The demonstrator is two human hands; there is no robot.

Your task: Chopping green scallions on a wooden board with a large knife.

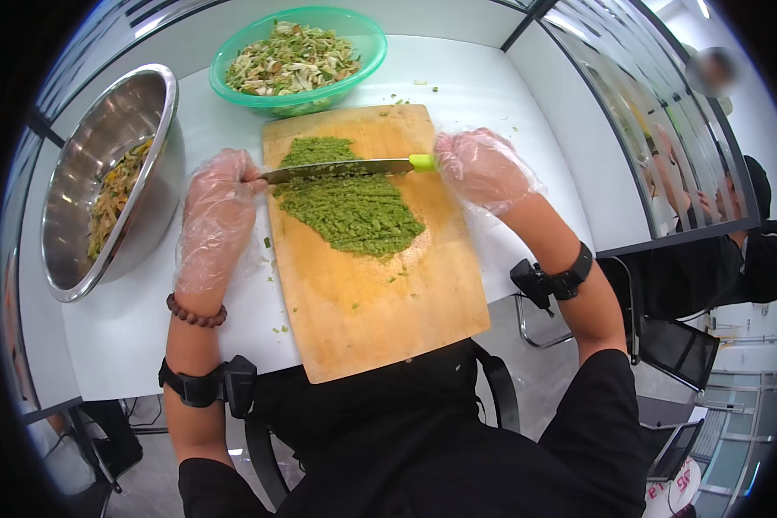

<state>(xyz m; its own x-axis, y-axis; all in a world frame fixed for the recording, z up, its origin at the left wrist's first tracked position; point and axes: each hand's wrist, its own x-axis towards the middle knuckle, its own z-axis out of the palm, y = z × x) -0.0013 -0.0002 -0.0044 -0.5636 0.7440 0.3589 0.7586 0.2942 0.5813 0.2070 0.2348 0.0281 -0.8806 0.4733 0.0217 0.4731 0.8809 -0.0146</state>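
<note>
A knife with a bright green handle lies crosswise over a mound of finely minced green vegetable. My right hand, in a clear plastic glove, grips the handle. At the opposite end, the gloved fingers of my left hand pinch the blade's tip. The blade's edge sits in or just over the mince, dividing a smaller far patch from the larger near one; whether it touches the board is hidden. Under it all is a wooden cutting board, whose near end overhangs the table edge.
A green plastic bowl of chopped vegetables stands beyond the board. To the left, a tilted-looking stainless steel bowl holds shredded food. Scraps dot the white table. Partition panels border the table; a person is at the far right.
</note>
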